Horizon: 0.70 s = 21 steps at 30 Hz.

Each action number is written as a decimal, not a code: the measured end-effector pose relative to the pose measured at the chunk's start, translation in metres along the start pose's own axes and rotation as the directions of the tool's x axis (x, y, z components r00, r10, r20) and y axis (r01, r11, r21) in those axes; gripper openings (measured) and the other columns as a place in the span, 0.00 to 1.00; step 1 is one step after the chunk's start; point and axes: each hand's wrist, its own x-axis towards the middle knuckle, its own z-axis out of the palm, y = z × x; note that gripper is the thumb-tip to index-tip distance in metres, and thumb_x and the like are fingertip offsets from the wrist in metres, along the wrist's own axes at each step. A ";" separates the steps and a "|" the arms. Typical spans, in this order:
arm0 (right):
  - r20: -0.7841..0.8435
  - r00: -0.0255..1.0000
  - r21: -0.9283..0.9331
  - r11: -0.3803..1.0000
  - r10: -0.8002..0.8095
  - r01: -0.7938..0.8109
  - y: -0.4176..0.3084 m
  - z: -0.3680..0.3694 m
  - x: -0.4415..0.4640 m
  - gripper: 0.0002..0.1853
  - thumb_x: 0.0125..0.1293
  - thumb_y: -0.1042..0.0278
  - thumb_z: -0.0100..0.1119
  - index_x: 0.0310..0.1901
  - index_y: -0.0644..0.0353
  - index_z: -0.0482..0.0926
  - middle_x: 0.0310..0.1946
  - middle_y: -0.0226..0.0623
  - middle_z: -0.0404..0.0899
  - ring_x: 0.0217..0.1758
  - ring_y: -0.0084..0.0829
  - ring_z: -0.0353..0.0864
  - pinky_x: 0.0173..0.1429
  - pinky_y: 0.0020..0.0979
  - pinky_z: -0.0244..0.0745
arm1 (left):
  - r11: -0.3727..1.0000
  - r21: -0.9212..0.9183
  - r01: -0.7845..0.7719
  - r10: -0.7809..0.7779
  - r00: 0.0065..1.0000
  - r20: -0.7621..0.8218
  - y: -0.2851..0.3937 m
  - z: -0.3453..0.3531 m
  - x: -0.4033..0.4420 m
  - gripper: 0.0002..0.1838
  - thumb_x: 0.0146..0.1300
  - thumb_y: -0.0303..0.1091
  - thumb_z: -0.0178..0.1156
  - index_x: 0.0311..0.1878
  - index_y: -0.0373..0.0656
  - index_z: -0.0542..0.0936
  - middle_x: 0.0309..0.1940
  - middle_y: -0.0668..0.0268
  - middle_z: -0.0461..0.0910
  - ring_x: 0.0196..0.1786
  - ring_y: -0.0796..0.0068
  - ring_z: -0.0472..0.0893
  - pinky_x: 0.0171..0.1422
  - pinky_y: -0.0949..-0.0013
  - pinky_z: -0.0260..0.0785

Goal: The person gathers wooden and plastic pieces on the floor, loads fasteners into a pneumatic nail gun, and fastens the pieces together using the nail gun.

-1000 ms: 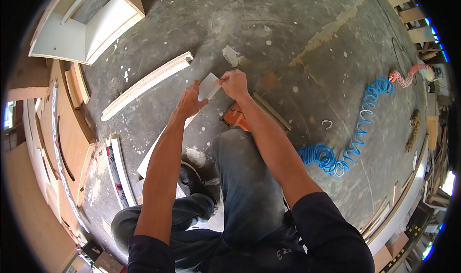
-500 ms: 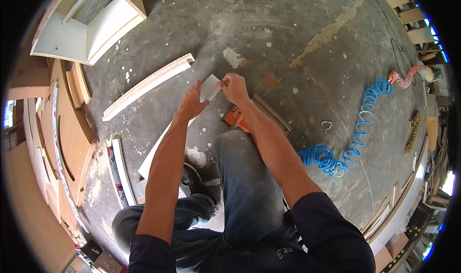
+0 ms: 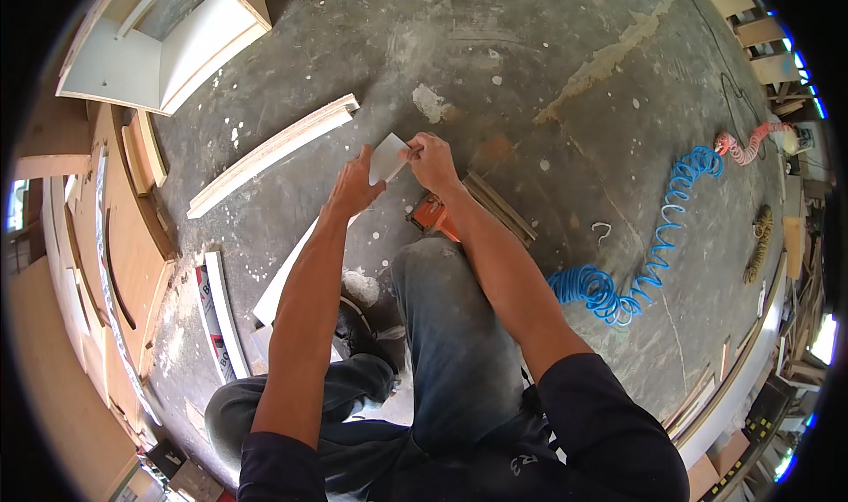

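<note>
Two bare hands are meeting over the far end of the long white board [image 3: 387, 158], which is running back beneath your left forearm, above the concrete floor [image 3: 530, 52]. Your left hand [image 3: 355, 184] is holding the board across its width, its fingers lying along the left edge and its thumb reaching over towards the right edge. Your right hand [image 3: 430, 162] is touching the far right corner, fingers curled and bunched almost closed; you cannot tell whether they are pinching the board or something small. An orange tool [image 3: 430, 212] is lying beside your right knee, partly hidden by your forearm. White-edged strips [image 3: 274, 156] are lying beyond your left hand. Towards the floor's right edge, a blue coiled hose [image 3: 579, 283] is stretching to a pink hose [image 3: 758, 135], while an open cabinet carcass [image 3: 199, 43] is occupying the floor's far left corner.
</note>
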 end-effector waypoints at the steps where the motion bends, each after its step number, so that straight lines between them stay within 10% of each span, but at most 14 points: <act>1: 0.005 1.000 -0.018 1.000 -0.002 0.002 0.001 0.000 0.001 0.08 0.59 0.72 0.69 0.29 0.66 0.80 0.33 0.46 0.81 0.38 0.47 0.82 0.44 0.43 0.77 | 1.000 0.000 0.000 0.000 1.000 -0.001 0.000 0.000 -0.001 0.36 0.52 0.34 0.71 0.61 0.38 0.64 0.49 0.38 0.79 0.55 0.36 0.78 0.58 0.45 0.70; 21: 0.050 0.998 -0.171 0.985 0.033 -0.024 -0.008 -0.011 -0.001 0.11 0.63 0.64 0.67 0.34 0.63 0.79 0.37 0.47 0.82 0.44 0.53 0.82 0.47 0.48 0.76 | 0.999 0.017 -0.043 0.044 0.998 -0.052 0.001 0.001 0.000 0.35 0.48 0.28 0.74 0.57 0.38 0.65 0.47 0.39 0.81 0.53 0.35 0.80 0.56 0.44 0.72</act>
